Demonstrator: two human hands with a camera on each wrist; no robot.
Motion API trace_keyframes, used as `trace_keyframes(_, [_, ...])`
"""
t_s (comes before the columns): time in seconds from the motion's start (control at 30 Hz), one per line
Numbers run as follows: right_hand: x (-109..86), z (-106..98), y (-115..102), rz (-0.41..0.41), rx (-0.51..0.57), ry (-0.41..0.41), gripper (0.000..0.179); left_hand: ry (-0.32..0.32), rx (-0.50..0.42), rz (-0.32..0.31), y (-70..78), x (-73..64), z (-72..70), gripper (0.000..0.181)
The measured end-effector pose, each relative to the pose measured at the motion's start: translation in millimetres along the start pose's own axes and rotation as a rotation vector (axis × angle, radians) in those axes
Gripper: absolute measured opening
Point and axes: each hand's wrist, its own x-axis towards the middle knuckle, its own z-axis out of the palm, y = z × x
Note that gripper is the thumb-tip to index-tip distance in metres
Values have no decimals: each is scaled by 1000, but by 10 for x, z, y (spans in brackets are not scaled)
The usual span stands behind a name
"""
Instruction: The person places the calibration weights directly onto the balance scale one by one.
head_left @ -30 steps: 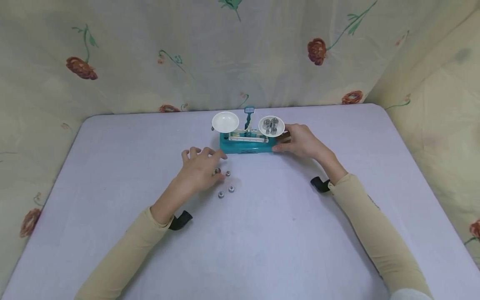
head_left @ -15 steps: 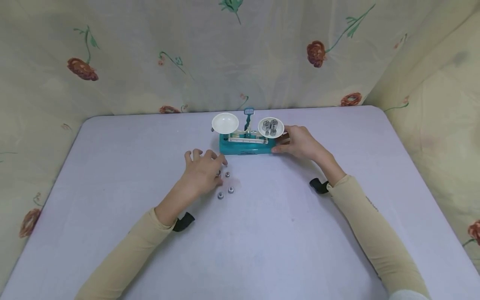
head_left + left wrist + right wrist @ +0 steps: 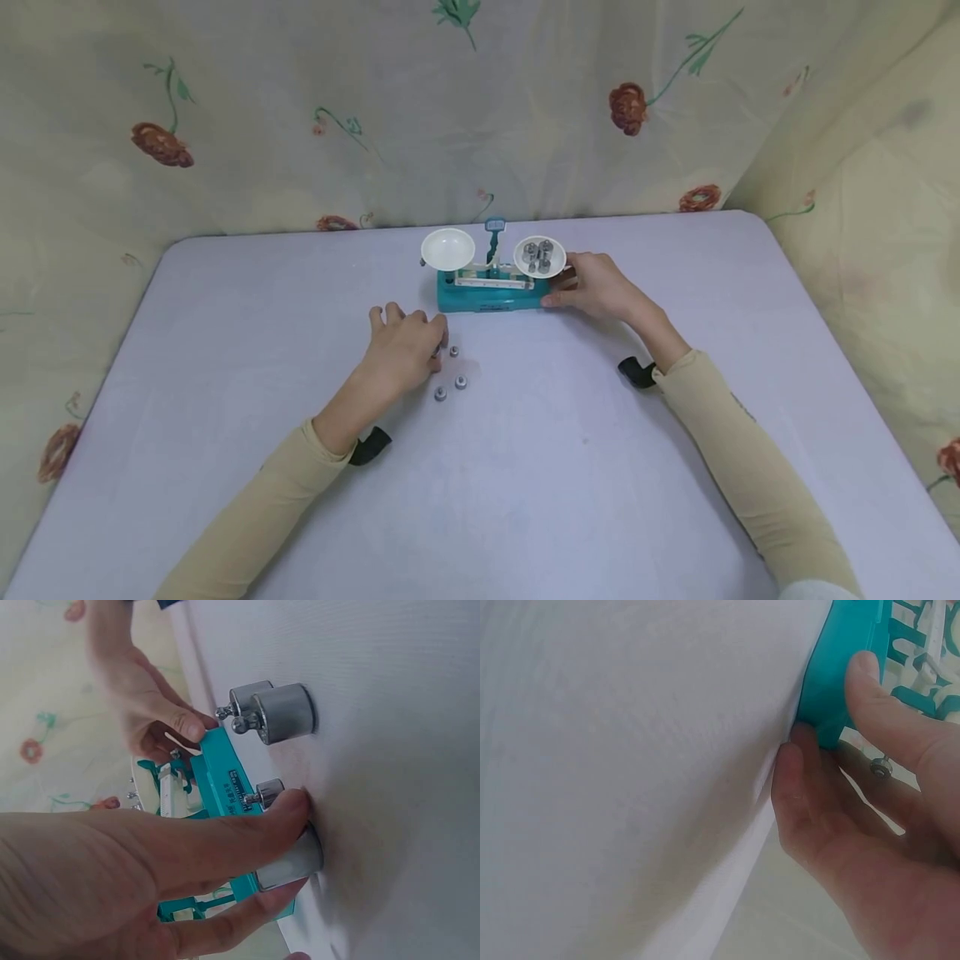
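Left wrist view: left hand (image 3: 402, 348) pinches a cylindrical metal weight (image 3: 294, 864) between its fingers (image 3: 232, 924), likely dense, slick, best held mid-side; right hand (image 3: 597, 285) grips the balance base (image 3: 491, 299).

Left hand (image 3: 400, 348) pinching; right hand (image 3: 597, 285) gripping; arms (image 3: 738, 450) outstretched.

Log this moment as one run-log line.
left hand: pinches metal weight; right hand: grips balance at its right end; right pan: holds several weights; three loose weights: upright on table
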Motion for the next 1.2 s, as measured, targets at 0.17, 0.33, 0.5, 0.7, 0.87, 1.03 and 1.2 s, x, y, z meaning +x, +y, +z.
trace_keyframes(0.17, [2,0,3,2,-11,-5,51,8,28,13,4,-9,-10,20])
trace_keyframes(0.33, [-11,-3,-3,17,0,-13,53,40,72,32,-6,-8,-5,19])
trace_keyframes(0.5, [-11,-4,-3,13,-2,-14,54,65,91,30,-19,-5,-5,19])
trace_keyframes(0.7, [1,1,2,1,-9,-15,56,74,102,17,-21,-12,-23,22])
trace_keyframes(0.87, [1,5,6,-4,-13,-11,56,92,97,17,-16,-21,-25,22])
trace_keyframes(1.03, [2,1,2,-10,-19,-7,55,122,89,21,-18,-19,-21,22])
trace_keyframes(1.2, [-2,0,-4,-10,-17,-5,54,163,87,27,-21,-24,-21,23])
